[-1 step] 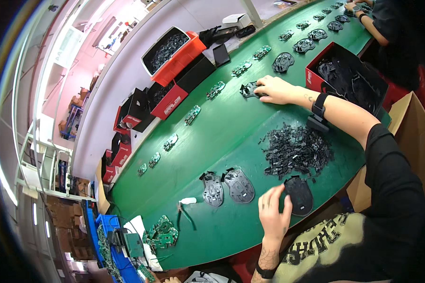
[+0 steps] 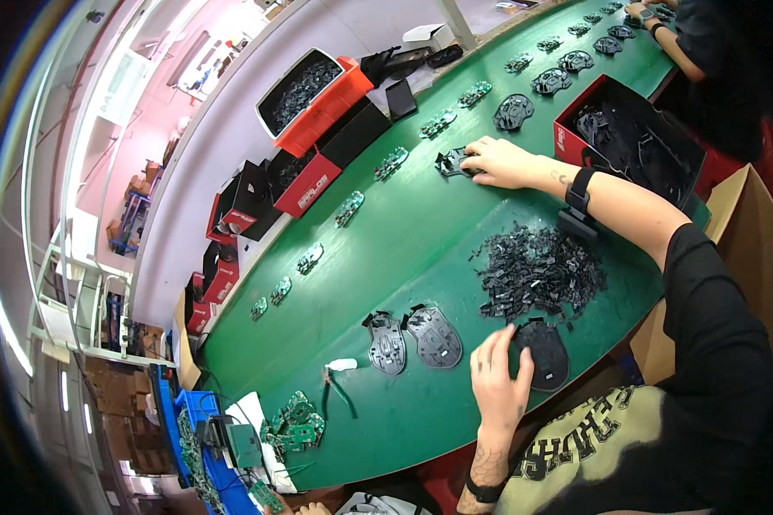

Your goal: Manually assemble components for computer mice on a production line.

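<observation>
A pale lilac wall runs behind the long green table.

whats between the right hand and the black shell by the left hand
In the head view, bare green table and then a heap of small black pieces lie between the right hand and the black shell.

The green table carries circuit boards, black shells, pliers and heaped black pieces.
</observation>
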### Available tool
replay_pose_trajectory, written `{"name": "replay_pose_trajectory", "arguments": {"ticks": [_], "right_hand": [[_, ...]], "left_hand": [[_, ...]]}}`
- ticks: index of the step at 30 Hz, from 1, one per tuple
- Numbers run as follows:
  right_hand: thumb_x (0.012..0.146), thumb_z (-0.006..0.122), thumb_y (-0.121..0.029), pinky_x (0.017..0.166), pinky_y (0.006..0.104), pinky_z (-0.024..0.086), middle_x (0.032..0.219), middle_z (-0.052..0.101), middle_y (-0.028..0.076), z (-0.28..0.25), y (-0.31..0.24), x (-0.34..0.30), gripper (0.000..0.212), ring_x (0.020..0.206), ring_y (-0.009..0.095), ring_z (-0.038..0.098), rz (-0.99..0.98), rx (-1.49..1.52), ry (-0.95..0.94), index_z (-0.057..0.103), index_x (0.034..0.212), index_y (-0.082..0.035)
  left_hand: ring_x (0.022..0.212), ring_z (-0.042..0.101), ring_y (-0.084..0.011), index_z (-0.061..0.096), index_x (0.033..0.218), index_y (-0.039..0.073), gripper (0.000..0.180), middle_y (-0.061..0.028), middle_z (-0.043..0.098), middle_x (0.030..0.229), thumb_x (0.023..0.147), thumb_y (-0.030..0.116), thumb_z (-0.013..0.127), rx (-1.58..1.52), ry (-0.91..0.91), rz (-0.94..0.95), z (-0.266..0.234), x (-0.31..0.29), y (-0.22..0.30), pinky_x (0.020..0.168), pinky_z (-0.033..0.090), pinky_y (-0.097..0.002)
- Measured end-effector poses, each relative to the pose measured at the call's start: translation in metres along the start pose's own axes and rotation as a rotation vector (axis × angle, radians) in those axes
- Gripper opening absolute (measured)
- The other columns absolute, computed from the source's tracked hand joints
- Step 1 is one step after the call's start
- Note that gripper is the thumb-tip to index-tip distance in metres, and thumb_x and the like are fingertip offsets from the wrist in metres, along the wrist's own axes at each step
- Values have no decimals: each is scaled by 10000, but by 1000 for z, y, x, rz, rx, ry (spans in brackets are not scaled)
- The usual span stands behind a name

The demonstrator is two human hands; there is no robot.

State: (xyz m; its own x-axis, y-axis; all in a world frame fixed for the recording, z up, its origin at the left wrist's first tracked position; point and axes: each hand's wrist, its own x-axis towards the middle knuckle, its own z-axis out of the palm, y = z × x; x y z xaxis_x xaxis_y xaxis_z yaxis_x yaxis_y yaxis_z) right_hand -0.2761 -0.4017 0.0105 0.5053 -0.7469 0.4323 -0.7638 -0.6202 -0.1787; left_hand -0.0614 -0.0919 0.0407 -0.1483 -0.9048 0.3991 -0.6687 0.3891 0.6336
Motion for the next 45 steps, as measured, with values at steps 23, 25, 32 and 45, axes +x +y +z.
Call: {"name": "replay_pose_trajectory", "arguments": {"ticks": [23,25,32,45], "right_hand": [[724,629,-143,671,401,513,748,675,136,-74,-123,-31,157,727,318,654,-97,432,-398,722,795,-38],[712,638,-141,671,404,516,749,676,135,-67,-127,-35,152,725,319,653,-60,402,-413,722,785,-38],[680,654,-120,646,406,527,707,673,138,-43,-139,-40,110,684,326,658,-54,351,-381,716,745,-57],[739,645,-139,720,408,523,825,648,121,-78,-188,-76,138,805,311,639,-331,508,-491,708,825,-51]], "left_hand": [[857,602,-139,517,1115,22,390,-70,587,989,794,-10,736,-284,420,-52,-19,18,-11,620,524,-242],[863,616,-202,578,1058,23,323,-102,606,1006,776,-20,731,-132,505,-59,-26,16,-3,629,535,-277],[885,585,-227,619,975,46,230,-100,598,979,780,-16,724,-3,483,-130,-37,5,-13,640,475,-308],[805,662,-192,405,1178,-18,282,-148,603,1016,954,94,533,-561,625,-369,-50,-16,-23,500,576,-257]]}}
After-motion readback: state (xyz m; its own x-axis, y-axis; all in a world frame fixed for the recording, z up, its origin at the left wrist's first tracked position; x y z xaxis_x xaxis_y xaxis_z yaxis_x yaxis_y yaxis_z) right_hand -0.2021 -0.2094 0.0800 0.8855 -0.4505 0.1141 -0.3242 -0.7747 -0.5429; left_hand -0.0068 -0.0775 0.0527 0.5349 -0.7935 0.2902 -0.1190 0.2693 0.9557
